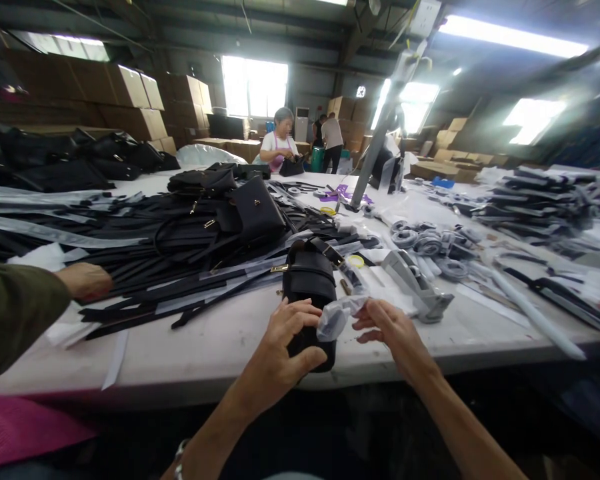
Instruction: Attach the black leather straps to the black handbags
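Note:
A small black handbag [307, 283] with gold-coloured metal fittings lies at the table's near edge in front of me. My left hand [290, 340] grips its near part, fingers curved over the top and thumb lying across the end. Just to the right, my right hand [387, 323] pinches a crumpled piece of translucent plastic wrap [337, 319] between thumb and fingers. The wrap reaches across to the handbag's right side, close to my left fingertips. Whether it is fastened to the bag I cannot tell.
Black straps [130, 267] and another black bag [257, 210] lie left and ahead. A grey tape dispenser [415, 287] stands right, near wrapped coiled straps [425, 240]. A metal post [380, 140] rises mid-table. A co-worker's hand [87, 280] is at left; another person [280, 143] sits opposite.

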Available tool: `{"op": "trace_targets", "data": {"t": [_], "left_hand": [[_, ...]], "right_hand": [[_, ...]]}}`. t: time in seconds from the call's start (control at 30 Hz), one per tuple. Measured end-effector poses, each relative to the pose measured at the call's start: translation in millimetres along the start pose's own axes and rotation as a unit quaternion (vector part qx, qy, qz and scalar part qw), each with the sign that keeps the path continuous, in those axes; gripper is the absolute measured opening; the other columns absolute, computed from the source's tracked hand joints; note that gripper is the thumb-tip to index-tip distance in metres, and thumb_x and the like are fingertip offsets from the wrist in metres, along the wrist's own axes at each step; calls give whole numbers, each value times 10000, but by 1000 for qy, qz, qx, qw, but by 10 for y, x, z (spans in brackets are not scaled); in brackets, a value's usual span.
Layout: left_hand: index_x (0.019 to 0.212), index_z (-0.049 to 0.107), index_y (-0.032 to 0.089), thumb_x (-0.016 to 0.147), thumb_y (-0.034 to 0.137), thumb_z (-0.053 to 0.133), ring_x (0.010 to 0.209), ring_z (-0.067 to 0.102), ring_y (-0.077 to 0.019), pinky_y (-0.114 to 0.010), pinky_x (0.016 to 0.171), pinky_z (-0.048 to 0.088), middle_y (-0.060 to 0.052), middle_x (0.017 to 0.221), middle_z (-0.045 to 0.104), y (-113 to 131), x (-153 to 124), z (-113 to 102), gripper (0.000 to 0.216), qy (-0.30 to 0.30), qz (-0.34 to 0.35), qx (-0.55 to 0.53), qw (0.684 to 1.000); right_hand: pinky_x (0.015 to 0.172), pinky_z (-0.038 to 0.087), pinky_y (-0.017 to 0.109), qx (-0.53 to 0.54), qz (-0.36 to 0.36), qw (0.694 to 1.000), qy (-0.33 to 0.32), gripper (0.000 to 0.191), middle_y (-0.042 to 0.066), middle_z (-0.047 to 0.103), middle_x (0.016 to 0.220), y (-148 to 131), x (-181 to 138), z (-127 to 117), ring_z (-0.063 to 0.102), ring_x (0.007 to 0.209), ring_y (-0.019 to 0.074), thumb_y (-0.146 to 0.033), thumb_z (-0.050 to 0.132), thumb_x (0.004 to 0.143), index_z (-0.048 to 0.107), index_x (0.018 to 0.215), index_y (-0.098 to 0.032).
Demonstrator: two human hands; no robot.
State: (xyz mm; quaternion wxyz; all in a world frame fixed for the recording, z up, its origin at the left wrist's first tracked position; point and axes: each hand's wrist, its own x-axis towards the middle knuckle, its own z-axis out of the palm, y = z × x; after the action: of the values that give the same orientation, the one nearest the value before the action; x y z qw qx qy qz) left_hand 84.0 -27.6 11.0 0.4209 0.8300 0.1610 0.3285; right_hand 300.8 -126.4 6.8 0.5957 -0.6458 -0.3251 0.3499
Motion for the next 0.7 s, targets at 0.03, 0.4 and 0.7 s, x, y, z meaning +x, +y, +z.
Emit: {"op": "trace_targets", "data": {"t": [0.03,0.4,0.7], "left_hand": [[1028,632,263,813,262,698,1279,485,-272,-496,1173,166,-43,1171,663,12,8,44,225,18,10,19,1000],[938,623,251,834,126,628,1107,593,-208,-436,1146,194,-19,1015,692,-51,22,187,163,64,47,56,995],[875,618,219,791,90,652,942,622,-177,-444,1117,251,-8,912,673,20,70,254,157,74,44,37,996]], "right_hand": [[511,558,292,-2,12,1000,1,523,70,672,728,-89,130,-1,656,642,202,-663,682,709,651,822,-153],[475,478,226,72,38,990,-112,386,11,636,640,-568,663,189,565,506,114,-493,794,677,666,797,-150],[417,421,103,354,69,910,-204,217,-75,453,534,-1223,1063,491,434,416,47,-219,404,1008,547,848,-189]]}}
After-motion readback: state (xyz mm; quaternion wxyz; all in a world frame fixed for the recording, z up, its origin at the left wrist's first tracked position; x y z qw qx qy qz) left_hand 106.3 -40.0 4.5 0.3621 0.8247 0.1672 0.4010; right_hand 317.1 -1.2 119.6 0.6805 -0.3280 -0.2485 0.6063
